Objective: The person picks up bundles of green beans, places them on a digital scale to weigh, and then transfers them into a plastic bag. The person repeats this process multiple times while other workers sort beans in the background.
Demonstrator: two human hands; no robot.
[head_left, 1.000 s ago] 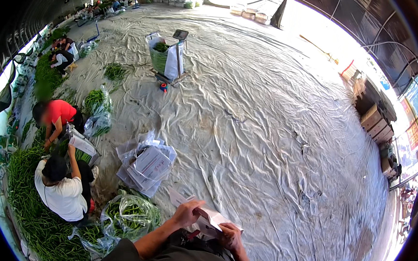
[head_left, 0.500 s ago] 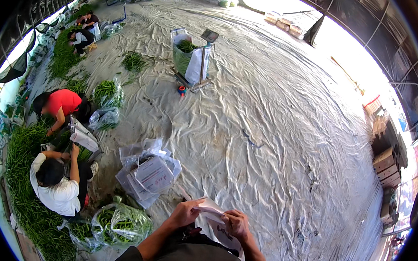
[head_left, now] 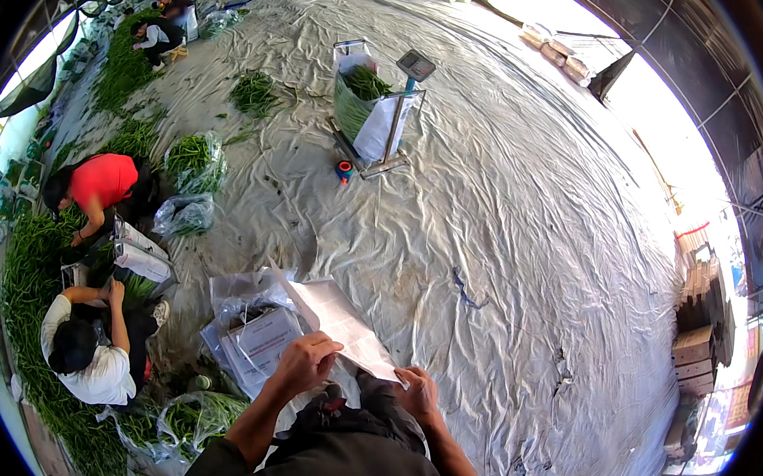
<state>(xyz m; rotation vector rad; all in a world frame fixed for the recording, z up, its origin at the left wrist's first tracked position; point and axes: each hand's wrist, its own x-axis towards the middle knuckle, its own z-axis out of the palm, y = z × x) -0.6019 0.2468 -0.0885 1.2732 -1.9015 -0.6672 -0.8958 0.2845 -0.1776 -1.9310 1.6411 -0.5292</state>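
Observation:
A flat white bag (head_left: 340,319), creased and slightly see-through, stretches between my two hands in front of my body. My left hand (head_left: 306,361) pinches its near left edge, and my right hand (head_left: 417,393) grips its near right corner. The bag's far end sticks out over a stack of printed white bags (head_left: 261,340) on the ground, mixed with clear plastic (head_left: 258,293). Down to the left lies a clear plastic bag of long green peppers (head_left: 196,420).
At left, a person in white (head_left: 94,364) and one in red (head_left: 107,182) work beside heaped green peppers (head_left: 30,266). Ahead, a platform scale (head_left: 416,65) carries a filled sack (head_left: 355,112), near a red-and-blue roll (head_left: 344,171). Boxes (head_left: 694,353) stand far right. Wrinkled sheeting (head_left: 522,248) covers the ground.
The white bag, folded up between my hands before, is now spread out and extends away to the left. My hands have moved slightly left and apart. The view has shifted.

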